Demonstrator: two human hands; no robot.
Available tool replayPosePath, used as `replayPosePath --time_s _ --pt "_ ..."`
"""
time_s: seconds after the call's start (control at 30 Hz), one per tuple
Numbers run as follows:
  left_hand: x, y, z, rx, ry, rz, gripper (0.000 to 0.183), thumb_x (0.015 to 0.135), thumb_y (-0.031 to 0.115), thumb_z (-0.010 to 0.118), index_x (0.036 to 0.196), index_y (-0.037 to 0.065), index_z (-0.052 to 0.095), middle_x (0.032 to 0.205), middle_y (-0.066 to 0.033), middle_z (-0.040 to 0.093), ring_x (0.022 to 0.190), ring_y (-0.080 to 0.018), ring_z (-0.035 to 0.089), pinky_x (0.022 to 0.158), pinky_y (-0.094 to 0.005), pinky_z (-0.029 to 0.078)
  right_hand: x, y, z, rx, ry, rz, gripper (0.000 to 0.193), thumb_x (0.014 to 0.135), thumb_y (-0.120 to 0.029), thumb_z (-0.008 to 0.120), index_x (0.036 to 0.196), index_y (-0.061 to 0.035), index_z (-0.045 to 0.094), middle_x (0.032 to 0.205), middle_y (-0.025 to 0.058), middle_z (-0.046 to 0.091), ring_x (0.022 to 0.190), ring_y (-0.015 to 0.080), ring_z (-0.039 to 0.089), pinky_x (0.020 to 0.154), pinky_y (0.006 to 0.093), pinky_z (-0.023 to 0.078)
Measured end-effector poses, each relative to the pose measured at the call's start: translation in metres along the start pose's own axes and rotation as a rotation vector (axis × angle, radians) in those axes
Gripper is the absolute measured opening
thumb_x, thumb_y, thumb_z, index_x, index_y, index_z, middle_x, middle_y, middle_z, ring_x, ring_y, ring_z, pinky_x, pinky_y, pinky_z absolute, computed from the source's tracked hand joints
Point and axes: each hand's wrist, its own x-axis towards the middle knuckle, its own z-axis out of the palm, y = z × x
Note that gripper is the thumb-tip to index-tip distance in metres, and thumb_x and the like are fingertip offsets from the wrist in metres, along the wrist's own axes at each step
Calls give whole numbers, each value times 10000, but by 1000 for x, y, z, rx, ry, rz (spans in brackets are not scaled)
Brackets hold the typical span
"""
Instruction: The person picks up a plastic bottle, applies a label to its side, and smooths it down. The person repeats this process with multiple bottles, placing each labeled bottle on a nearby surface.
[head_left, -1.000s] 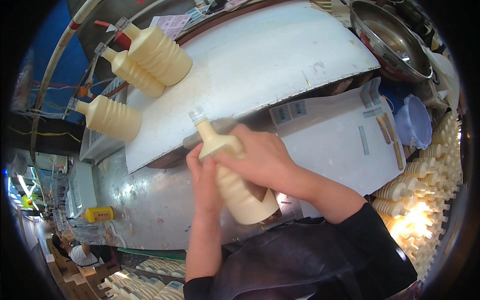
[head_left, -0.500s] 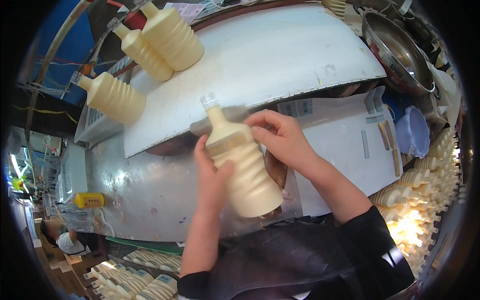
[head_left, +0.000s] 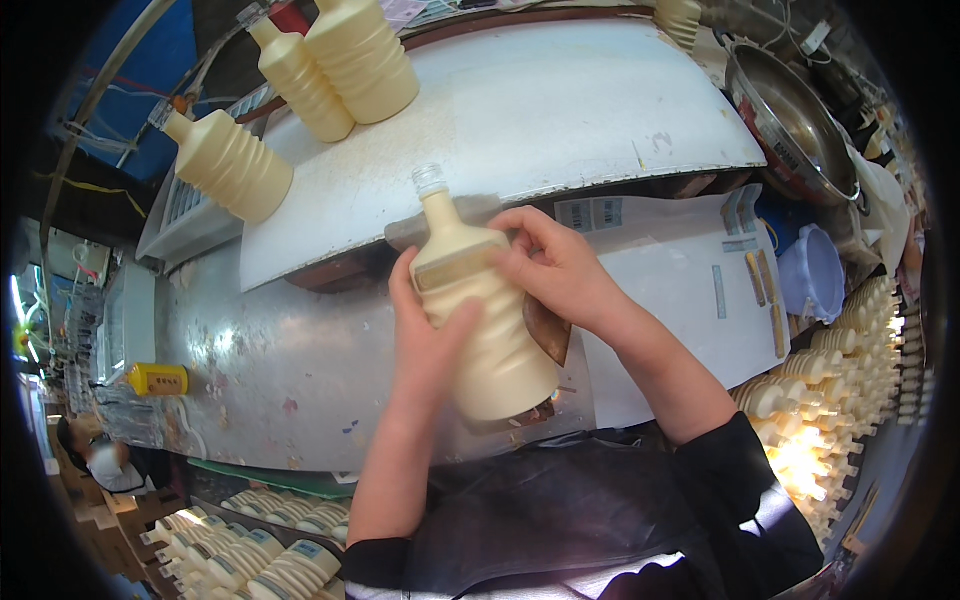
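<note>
A cream plastic bottle [head_left: 505, 365] with a ribbed body and clear neck leans over the near side of the bench. My left hand [head_left: 428, 335] wraps its left side, thumb across the front, and is closed on it. Across the bottle's shoulder lies a greyish translucent strip [head_left: 450, 269]. At that strip's right end my right hand [head_left: 565, 270] has thumb and fingers pinched together against the bottle. Whatever is between those fingertips is hidden. A brown pointed piece [head_left: 547, 330] shows behind the bottle's right side.
Three similar bottles [head_left: 235, 165] stand on the white board [head_left: 560, 100] at far left. A white sheet [head_left: 655, 290] with label strips lies right, beside a lavender bucket [head_left: 812, 270] and metal pan [head_left: 790, 115]. Many bottles [head_left: 790, 390] fill the lower right. A yellow bottle [head_left: 158, 380] lies left.
The bottle stands slightly more upright in my left hand. My right fingers have moved left onto the shoulder, at the strip's end. The whole view has shifted a little.
</note>
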Motion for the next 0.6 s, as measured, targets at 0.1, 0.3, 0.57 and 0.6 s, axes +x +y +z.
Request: replayPosePath --time_s 0.1,0.3,0.57,0.6 --pt "5 9 0 -29 33 8 603 1059 281 588 1547 68 305 1434 -143 502 1299 -216 520 1106 -367 433 1 3 0 1 -2 -6 354 968 -211 725 1267 -51 622 878 -57 507 761 10 503 666 182 443" --pt "11 3 1 55 31 -8 460 1113 306 493 1484 65 369 1383 -130 515 1240 -190 534 1056 -336 460 0 0 0 28 -8 11 361 958 -187 721 1279 -52 627 880 -54 514 764 14 507 663 190 445" --pt "9 3 5 94 140 54 490 1047 223 603 1465 49 416 1359 -142 539 1208 -202 551 1039 -348 464 -1 -8 1 -143 192 -257 185 900 -118 732 1068 -52 775 879 8 650 702 59 553 644 231 456" --pt "8 5 6 131 192 81 501 1022 200 634 1455 41 440 1354 -149 552 1201 -212 559 1036 -353 465 -1 -9 1 -143 202 -272 170 894 -110 731 1047 -52 778 889 14 661 699 65 558 641 233 455"
